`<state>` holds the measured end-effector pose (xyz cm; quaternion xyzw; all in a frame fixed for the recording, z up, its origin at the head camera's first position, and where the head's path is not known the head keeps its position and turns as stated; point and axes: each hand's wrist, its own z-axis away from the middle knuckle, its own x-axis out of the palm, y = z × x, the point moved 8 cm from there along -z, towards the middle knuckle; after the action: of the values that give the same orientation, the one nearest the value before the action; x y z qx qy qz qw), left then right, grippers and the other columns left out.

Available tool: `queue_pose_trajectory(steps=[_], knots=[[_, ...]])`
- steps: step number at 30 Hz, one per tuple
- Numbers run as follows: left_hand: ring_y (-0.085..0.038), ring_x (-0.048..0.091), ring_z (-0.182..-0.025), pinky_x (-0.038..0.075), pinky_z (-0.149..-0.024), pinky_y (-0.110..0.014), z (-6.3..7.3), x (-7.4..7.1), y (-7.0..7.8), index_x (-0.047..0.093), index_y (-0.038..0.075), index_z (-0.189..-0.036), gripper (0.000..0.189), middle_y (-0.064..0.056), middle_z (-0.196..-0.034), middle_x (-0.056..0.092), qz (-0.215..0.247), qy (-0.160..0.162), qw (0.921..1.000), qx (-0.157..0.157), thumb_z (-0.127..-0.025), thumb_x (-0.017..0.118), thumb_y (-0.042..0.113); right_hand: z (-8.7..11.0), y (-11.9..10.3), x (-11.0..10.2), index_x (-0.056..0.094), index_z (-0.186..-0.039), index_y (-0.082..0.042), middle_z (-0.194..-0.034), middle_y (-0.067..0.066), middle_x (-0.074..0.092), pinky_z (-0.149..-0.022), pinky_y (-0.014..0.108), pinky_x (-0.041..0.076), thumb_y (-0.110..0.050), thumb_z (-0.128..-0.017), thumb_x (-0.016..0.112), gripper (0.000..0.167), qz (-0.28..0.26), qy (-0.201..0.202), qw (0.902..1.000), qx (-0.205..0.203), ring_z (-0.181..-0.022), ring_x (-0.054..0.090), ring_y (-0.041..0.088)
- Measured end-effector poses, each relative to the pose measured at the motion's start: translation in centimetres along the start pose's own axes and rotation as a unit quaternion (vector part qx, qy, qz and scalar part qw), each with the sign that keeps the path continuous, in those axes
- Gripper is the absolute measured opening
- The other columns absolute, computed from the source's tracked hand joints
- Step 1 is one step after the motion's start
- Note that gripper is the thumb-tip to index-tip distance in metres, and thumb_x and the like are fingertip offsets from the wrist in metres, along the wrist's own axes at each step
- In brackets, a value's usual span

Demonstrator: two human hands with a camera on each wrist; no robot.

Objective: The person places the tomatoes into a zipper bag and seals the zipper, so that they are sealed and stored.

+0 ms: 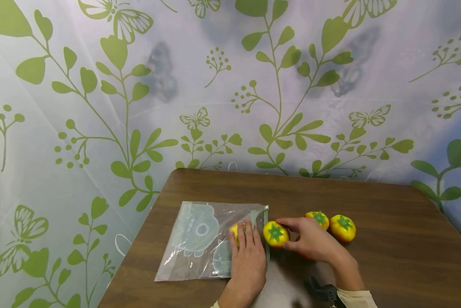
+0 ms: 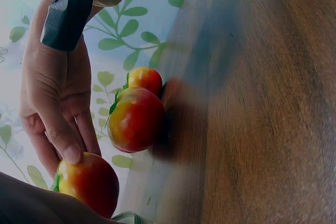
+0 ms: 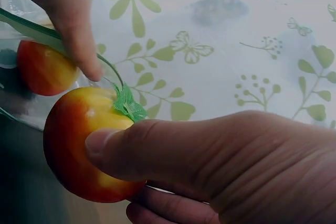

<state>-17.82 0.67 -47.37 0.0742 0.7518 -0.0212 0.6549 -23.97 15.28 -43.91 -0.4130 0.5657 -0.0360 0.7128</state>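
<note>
A clear zip bag point(image 1: 199, 252) with a teal print lies on the brown table point(image 1: 388, 239). One yellow-red toy fruit point(image 1: 234, 231) is inside it. My left hand point(image 1: 249, 233) lies on the bag at its mouth and holds the upper lip with the green zip strip point(image 3: 31, 31) raised. My right hand point(image 1: 283, 233) grips a second fruit point(image 1: 275, 233) with a green leaf top, right at the bag's mouth; the thumb point(image 3: 157, 148) presses its side. Two more fruits point(image 1: 317, 218) point(image 1: 343, 228) sit just behind the right hand, touching each other.
A leaf-and-butterfly printed curtain point(image 1: 230, 85) hangs right behind and left of the table. The table's left edge point(image 1: 138, 239) runs close beside the bag. Bare wood extends to the right and rear of the fruits.
</note>
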Motion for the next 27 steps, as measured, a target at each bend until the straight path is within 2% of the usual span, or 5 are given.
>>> queue_pose_trajectory(steps=[7,14,27], knots=[[-0.045,0.041,-0.159,0.036,-0.126,-0.064,0.0,-0.1,0.0,0.053,0.0,-0.157,0.102,-0.023,-0.17,0.044,-0.008,0.012,0.9999,0.003,-0.07,0.101,0.025,-0.6,0.0,0.9,0.068,-0.147,-0.005,-0.144,0.014,0.073,-0.103,0.057,0.059,-0.024,-0.091,0.09,0.063,0.002,-0.011,0.9999,-0.002,-0.127,0.073,0.036],[-0.044,0.041,-0.16,0.036,-0.126,-0.064,-0.2,0.0,0.0,0.051,0.0,-0.158,0.103,-0.023,-0.171,0.043,-0.009,0.008,0.9999,0.001,-0.071,0.1,0.025,-1.2,-0.7,1.7,0.07,-0.145,-0.005,-0.142,0.014,0.074,-0.102,0.056,0.06,-0.022,-0.09,0.091,0.061,0.003,-0.013,0.9998,-0.012,-0.126,0.074,0.037],[-0.045,0.039,-0.161,0.035,-0.126,-0.065,-0.1,0.2,-0.1,0.05,-0.002,-0.159,0.104,-0.024,-0.172,0.04,-0.006,-0.001,1.0,-0.001,-0.072,0.1,0.026,-1.7,-1.5,2.3,0.073,-0.142,-0.007,-0.134,0.009,0.078,-0.102,0.054,0.06,-0.023,-0.087,0.093,0.061,0.048,-0.004,0.9988,0.007,-0.117,0.075,0.027]])
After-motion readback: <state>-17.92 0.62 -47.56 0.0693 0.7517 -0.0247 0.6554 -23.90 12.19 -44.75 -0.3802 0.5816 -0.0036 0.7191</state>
